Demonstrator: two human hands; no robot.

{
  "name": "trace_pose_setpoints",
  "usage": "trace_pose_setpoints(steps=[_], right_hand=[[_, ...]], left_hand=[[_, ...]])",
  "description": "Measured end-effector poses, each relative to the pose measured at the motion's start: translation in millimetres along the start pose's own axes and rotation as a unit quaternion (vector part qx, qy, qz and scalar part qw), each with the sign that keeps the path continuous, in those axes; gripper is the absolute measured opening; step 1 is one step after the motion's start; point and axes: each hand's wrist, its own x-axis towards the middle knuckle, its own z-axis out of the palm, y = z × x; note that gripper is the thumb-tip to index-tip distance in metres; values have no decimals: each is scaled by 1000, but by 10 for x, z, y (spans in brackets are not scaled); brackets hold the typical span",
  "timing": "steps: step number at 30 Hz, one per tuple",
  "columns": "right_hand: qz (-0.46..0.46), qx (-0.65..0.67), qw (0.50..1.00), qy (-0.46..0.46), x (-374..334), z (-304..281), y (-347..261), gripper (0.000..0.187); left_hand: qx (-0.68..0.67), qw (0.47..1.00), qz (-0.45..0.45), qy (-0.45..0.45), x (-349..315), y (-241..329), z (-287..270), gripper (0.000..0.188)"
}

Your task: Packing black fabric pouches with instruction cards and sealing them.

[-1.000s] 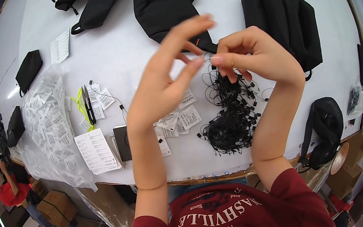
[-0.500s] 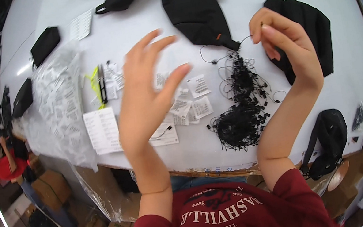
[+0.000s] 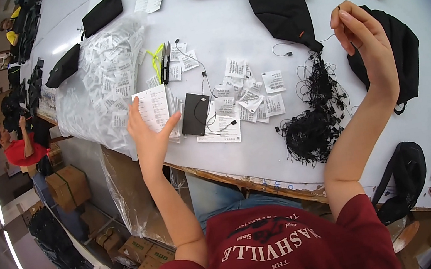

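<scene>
My left hand is over the edge of a stack of white printed cards, its fingers and thumb spread apart. Raised at the right, my right hand pinches a thin black tag cord between thumb and fingertips. That cord runs toward the top of a tangled pile of black tag cords with small plastic ends. Next to the cards lie a black card with a loose cord over it and another white printed sheet. Several small white desiccant packets are scattered beside them.
A big clear plastic bag of packets is at the left. Thread snips lie beyond the cards. Black fabric bags are at the back and another beside my right hand. Someone in a red shirt stands far left.
My left hand has moved left and down onto the card stack. The right hand keeps its pinch. The view has shifted, bringing the black card and loose cord into sight.
</scene>
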Motion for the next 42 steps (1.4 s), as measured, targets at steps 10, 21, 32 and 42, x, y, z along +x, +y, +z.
trace_pose_setpoints(steps=[10, 21, 32, 42], right_hand=[[-42, -9, 997, -68, 41, 237, -35, 19], [-129, -162, 973, 101, 7, 150, -56, 14], [-66, -117, 985, 108, 37, 167, -9, 14], [-90, -128, 984, 87, 41, 137, 35, 11]], left_hand=[[-435, 886, 157, -8, 214, 1153, 73, 61], [-568, 786, 209, -127, 333, 2292, 577, 15], [-475, 818, 323, -37, 473, 2197, 723, 15], [-504, 805, 310, -41, 519, 2141, 705, 20]])
